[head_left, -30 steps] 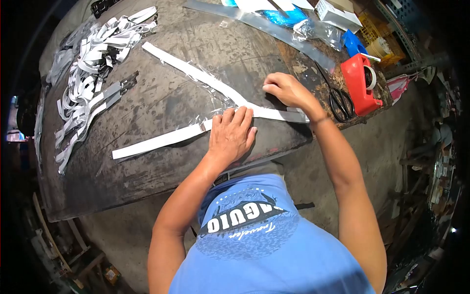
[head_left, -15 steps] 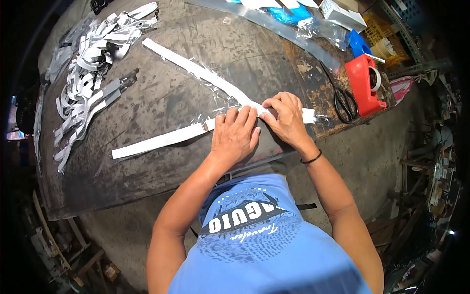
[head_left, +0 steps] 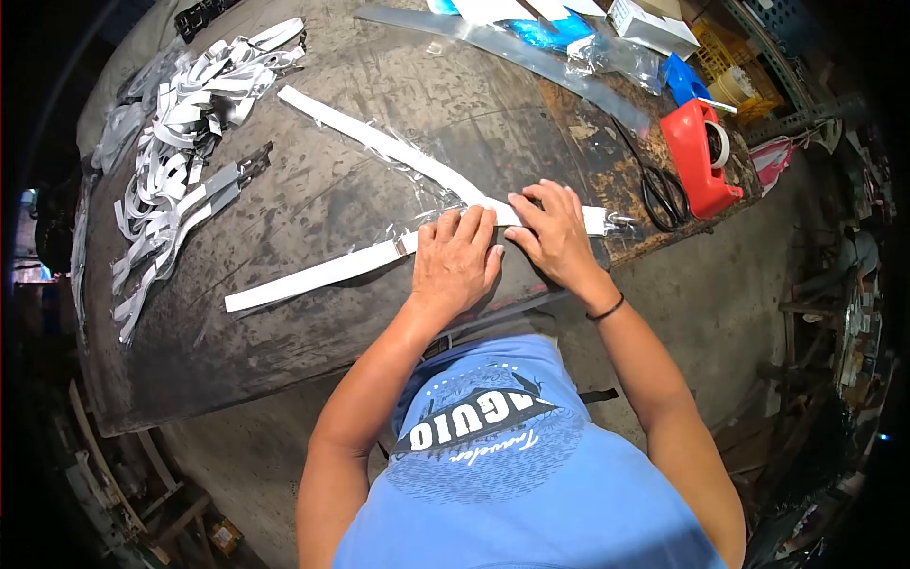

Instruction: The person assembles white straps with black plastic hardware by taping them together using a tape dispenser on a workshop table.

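On the dark table lies a white flat strap in a Y shape. Its upper arm (head_left: 370,140) runs to the back left, its lower arm (head_left: 318,277) to the front left, and its joined end (head_left: 595,221) points right. Clear plastic film (head_left: 409,171) clings along it. My left hand (head_left: 457,256) rests over the lower arm near the join, fingers laid flat. Just to the right, my right hand (head_left: 555,232) is on the joined part, thumb apart from the fingers. Both palms face down; the strap under them is partly hidden.
A pile of white straps (head_left: 175,152) with grey ends covers the table's left side. Black scissors (head_left: 665,197) and a red tape dispenser (head_left: 700,166) sit near the right edge. Plastic sheeting (head_left: 512,64) and a white box (head_left: 654,30) are at the back.
My right thumb and fingers have spread apart slightly on the strap. My left hand stays about where it was. The whole view has shifted a little.
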`<state>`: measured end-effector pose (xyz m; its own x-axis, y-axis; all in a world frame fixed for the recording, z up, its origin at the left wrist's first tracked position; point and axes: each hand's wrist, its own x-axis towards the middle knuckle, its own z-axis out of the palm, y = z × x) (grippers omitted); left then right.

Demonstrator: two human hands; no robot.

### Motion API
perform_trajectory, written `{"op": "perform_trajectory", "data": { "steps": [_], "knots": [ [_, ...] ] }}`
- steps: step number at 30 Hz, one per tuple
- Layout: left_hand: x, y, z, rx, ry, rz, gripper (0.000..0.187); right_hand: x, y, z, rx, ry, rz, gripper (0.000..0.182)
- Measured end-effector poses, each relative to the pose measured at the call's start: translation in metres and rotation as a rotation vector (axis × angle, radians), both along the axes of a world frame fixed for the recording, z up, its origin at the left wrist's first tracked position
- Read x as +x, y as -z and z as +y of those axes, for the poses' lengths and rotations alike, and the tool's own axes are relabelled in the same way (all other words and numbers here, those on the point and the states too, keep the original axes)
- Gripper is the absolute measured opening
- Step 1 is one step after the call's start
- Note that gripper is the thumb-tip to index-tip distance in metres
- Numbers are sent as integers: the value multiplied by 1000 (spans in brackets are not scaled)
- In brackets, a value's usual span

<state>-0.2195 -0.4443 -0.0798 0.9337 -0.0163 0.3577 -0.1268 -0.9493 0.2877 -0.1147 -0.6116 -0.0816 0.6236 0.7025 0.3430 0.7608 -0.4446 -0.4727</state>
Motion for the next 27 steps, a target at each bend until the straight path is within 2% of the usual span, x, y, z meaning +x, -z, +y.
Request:
{"op": "perform_trajectory", "data": {
  "steps": [2,3,7,11,13,16,17,18,20,23,27],
  "knots": [
    [0,1,0,-8,11,-18,48,-23,-4,-2,-254,144,-258,54],
    [0,1,0,-6,12,-14,48,-27,0,-6,-364,128,-195,64],
    [-1,1,0,30,21,10,49,-21,-1,-10,-461,61,-212,69],
    [0,2,0,37,9,-5,49,-26,-10,-10,-382,50,-202,72],
    [-3,2,0,32,11,11,48,-32,-7,-12,-474,30,-167,73],
    [2,2,1,51,22,-16,46,-18,-19,-16,-425,80,-41,73],
    [2,2,2,63,14,-43,44,-13,-20,-24,-289,125,-35,66],
    [5,3,2,62,13,-41,44,-6,-21,-34,-290,124,-33,66],
    [14,2,4,77,39,-67,31,7,-27,-59,-23,152,-6,53],
    [26,-6,4,158,93,-86,21,13,-53,-92,58,254,-6,35],
    [41,1,6,195,161,-193,25,19,-90,-134,184,463,-156,28]
  ]
}}
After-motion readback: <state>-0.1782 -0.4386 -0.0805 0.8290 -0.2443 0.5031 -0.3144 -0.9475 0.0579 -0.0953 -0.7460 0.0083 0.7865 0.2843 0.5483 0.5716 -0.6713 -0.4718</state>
